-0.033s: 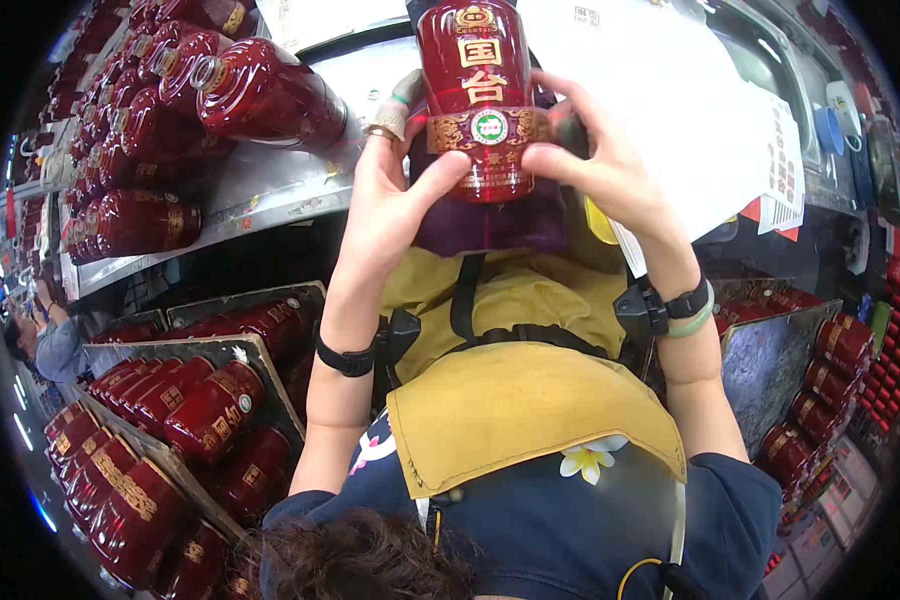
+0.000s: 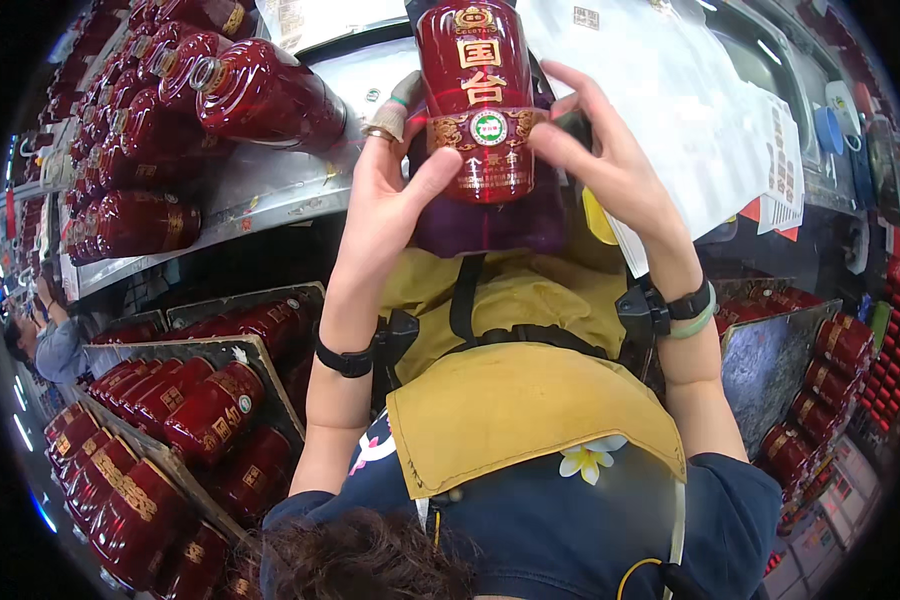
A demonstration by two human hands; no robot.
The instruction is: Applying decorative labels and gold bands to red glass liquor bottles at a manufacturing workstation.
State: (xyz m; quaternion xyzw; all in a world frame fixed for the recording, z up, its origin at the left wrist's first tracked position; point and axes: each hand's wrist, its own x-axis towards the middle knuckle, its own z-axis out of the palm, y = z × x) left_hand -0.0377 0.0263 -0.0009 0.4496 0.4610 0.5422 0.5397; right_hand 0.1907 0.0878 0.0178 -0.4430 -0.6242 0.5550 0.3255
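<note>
A dark red glass bottle [image 2: 480, 85] with gold lettering lies in front of me, its base toward me, on a dark purple cloth [image 2: 490, 228]. A patterned band with a round green-and-white sticker [image 2: 488, 128] runs across its lower part. My left hand [image 2: 395, 185] is at the bottle's left side, fingers extended and thumb tip at its edge; a cloth finger cover [image 2: 387, 120] is on one finger. My right hand [image 2: 610, 165] is on the other side, fingers spread, thumb tip close to the band. Whether either thumb still touches the glass is hard to tell.
Several red bottles [image 2: 265, 100] lie or lean on the metal bench at the left. White paper sheets [image 2: 650, 90] cover the bench at right. Crates of bottles [image 2: 205, 410] stand at my lower left, more bottles [image 2: 820, 390] at right. Another person [image 2: 55, 345] is far left.
My right hand has loosened from the bottle, its fingers lifting and spreading. My left thumb has drawn back slightly to the left. The bottle has stayed in nearly the same place.
</note>
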